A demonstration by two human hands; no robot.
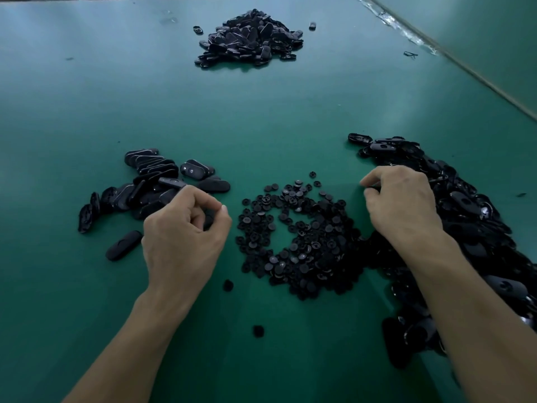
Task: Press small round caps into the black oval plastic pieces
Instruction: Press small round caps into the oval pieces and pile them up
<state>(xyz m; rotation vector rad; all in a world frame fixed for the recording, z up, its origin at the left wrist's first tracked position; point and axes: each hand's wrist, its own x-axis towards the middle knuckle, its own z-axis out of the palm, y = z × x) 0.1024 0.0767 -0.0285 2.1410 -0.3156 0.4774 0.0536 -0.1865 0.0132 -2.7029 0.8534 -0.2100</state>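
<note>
Head view: the left hand (186, 237) lies knuckles up, fingers curled, thumb and forefinger pinching a small dark part (208, 220). The right hand (404, 205) arches, its fingertips bent onto the edge of the oval pieces (470, 216) beside it; grip unclear. Round caps (299, 237) lie heaped between the hands.

I count three lots of black oval pieces: far heap (250, 39), left heap (151, 184), right heap (465, 228). One pile of round caps (296, 237). Two loose: first stray cap (228, 285), second stray cap (258, 331).

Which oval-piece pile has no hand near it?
The far pile, alone up top; left hand is by the near-left pile, right hand on the near-right pile.
</note>
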